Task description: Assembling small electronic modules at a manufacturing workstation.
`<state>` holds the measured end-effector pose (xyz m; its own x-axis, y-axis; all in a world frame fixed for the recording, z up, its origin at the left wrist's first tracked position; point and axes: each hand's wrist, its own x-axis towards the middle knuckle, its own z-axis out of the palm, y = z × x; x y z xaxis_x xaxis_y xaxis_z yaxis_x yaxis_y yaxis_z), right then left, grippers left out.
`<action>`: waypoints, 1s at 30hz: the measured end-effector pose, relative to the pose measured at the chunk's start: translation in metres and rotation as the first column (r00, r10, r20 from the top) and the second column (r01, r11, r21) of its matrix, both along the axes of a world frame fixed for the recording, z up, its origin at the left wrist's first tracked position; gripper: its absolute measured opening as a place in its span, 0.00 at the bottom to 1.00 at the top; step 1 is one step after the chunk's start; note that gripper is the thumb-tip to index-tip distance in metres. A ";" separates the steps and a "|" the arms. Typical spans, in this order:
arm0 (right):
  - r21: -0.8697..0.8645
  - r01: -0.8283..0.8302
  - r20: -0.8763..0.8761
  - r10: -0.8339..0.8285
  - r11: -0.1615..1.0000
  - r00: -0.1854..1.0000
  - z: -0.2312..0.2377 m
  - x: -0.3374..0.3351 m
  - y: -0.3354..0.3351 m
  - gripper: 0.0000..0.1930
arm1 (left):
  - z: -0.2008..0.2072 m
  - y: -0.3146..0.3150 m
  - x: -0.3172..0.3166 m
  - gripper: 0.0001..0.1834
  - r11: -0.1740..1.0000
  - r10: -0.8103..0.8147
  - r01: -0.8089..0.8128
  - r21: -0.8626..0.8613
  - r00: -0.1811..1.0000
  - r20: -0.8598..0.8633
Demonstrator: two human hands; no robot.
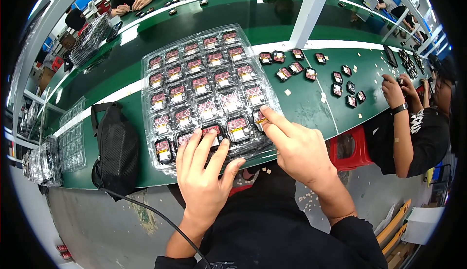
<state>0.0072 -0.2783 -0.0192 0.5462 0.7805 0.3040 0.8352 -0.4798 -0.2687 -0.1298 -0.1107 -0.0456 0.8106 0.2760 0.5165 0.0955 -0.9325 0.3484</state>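
Observation:
A clear plastic blister tray (144, 103), apparently on a stack of trays, holds rows of small black-rimmed electronic modules with reddish circuit boards and white and yellow parts. My left hand (202, 179) lies over its near edge, fingers spread, fingertips on a module (214, 135) in the nearest row. At the tray's right edge, my right hand (304, 150) has its index and middle fingers bent together onto another module (259, 116); its thumb is hidden. Between the hands, a further module (238, 129) sits in its pocket.
Loose modules (310, 74) lie right of the tray among small pale scraps. A black bag (116, 145) and stacked clear trays (44, 162) stand at the left. A white post (311, 13) rises behind. Co-workers sit across and at right, near a red stool (357, 147).

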 end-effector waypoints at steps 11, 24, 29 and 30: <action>0.086 0.347 -0.050 -0.344 0.934 0.938 -0.077 0.106 -0.008 0.26 | 0.005 -0.001 -0.002 0.25 1.000 -0.017 0.017 -0.005 1.000 -0.007; -0.024 0.411 -0.095 -0.411 0.911 0.907 -0.085 0.079 -0.026 0.12 | -0.006 -0.014 -0.038 0.17 0.992 -0.103 0.119 -0.048 0.962 0.254; 0.269 0.479 -0.302 -0.399 0.836 0.866 -0.084 0.059 -0.040 0.15 | -0.022 -0.026 -0.041 0.12 0.927 -0.228 0.312 -0.207 0.909 0.348; 0.343 0.531 -0.345 -0.421 0.775 0.839 -0.085 0.052 -0.045 0.21 | -0.019 -0.029 -0.038 0.13 0.891 -0.253 0.359 -0.277 0.900 0.354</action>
<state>0.0590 -0.3235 -0.1039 0.9095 0.2316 0.3451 0.4130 -0.5973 -0.6876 -0.1682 -0.1398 -0.0650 0.7019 0.2357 0.6722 -0.3344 -0.7241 0.6031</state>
